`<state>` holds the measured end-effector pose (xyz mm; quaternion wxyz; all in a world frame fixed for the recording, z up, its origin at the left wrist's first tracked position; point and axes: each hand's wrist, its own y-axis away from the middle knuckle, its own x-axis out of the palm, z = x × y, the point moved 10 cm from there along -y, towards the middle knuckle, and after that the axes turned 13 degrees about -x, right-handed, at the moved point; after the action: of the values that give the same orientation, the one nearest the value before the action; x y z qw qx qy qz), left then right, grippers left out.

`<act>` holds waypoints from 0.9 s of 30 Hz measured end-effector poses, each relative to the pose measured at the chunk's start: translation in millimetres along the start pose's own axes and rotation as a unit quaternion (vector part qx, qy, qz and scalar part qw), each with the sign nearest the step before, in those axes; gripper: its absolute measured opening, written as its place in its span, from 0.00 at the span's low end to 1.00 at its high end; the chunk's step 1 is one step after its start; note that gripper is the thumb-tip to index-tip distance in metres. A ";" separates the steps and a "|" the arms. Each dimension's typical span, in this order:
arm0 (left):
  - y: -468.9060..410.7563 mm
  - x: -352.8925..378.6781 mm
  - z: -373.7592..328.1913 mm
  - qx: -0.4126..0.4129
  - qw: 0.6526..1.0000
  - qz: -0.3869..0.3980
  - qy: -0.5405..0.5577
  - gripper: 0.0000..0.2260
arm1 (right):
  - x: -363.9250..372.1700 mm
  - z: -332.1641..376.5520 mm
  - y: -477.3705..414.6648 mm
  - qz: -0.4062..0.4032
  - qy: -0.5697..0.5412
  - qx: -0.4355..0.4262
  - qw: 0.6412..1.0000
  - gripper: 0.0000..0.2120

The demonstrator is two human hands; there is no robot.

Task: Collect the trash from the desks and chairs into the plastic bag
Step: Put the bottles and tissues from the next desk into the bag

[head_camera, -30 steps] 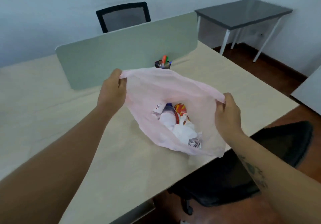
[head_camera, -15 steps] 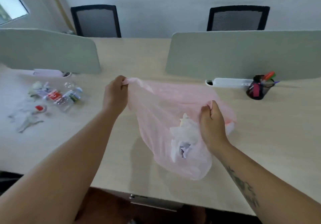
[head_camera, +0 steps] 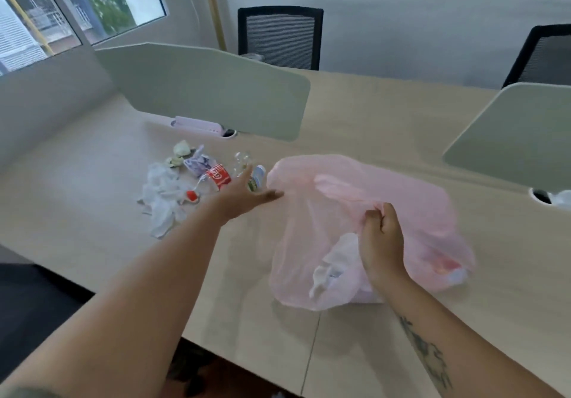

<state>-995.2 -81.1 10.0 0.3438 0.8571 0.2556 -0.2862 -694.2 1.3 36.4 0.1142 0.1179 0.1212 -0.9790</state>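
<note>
The job looks partly done; the pink plastic bag point(head_camera: 355, 212) sits slumped on the desk point(head_camera: 92, 274) in front of the person, and through its thin wall crumpled white paper point(head_camera: 336, 261) shows, with something reddish, too blurred to name, at its far right side. The right hand point(head_camera: 381, 237) has its fingers curled round a bunched fold of the bag's rim and holds the mouth up; the left hand point(head_camera: 244, 199) is spread, fingers straight, holding nothing, stretched out over the desk between the bag and a heap of trash, its fingertips close to the bag's left edge; whether they touch it I cannot tell.

What is left lies just beyond that hand: crumpled tissues point(head_camera: 162, 199), a red drink wrapper point(head_camera: 217, 176), a red cap point(head_camera: 191, 195), a clear bottle point(head_camera: 242, 159), a small bottle point(head_camera: 256, 178) and a wad of printed paper point(head_camera: 199, 162), all loose on the desk to the left of the bag; none of it is in the bag yet. The chair point(head_camera: 279, 37) across the desk shows only its back; its seat is hidden, so more may wait there.
</note>
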 end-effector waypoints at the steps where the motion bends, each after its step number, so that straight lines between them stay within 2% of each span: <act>1: -10.5 -7.5 17.8 -0.008 0.998 -0.014 -0.057 0.58 | 7.9 0.4 -2.7 -0.004 0.004 0.004 1.000 0.07; 4: -40.6 -35.0 61.6 -0.045 0.979 -0.082 -0.184 0.59 | 40.7 2.0 -14.5 -0.003 0.017 0.011 1.000 0.07; 6: -56.5 -41.1 71.8 -0.049 0.971 -0.128 -0.194 0.51 | 55.3 3.5 -21.2 0.005 0.027 0.015 1.000 0.06; 8: -73.6 -34.8 76.3 -0.048 0.971 -0.141 -0.187 0.45 | 65.7 3.1 -27.6 0.016 0.039 0.018 0.999 0.06; 12: -101.3 -18.0 89.5 -0.065 0.970 -0.169 -0.161 0.40 | 74.4 -1.0 -35.9 0.028 0.077 0.014 0.997 0.06; 14: -103.7 -16.4 92.7 -0.059 0.973 -0.194 -0.110 0.36 | 71.8 -4.7 -39.5 0.021 0.093 0.018 0.995 0.07; 18: -96.7 -21.2 91.6 -0.043 0.977 -0.193 0.086 0.27 | 60.7 -5.8 -45.5 -0.015 0.114 0.015 0.993 0.07; 22: -66.2 -42.3 62.3 0.016 0.953 -0.204 0.222 0.23 | 35.5 15.5 -39.4 -0.097 0.158 -0.052 0.981 0.07; 25: -24.0 -51.7 29.9 0.073 0.925 -0.167 0.332 0.17 | 21.3 21.4 -36.5 -0.128 0.162 -0.071 0.976 0.09; 27: 2.4 -51.1 14.9 0.085 0.893 -0.129 0.422 0.15 | 12.0 21.4 -40.1 -0.141 0.164 -0.070 0.974 0.10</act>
<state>-1034.4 -105.9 36.2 0.0894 0.8827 0.4597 0.0395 -720.0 31.2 61.9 -0.0380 0.2499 0.2215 -0.9418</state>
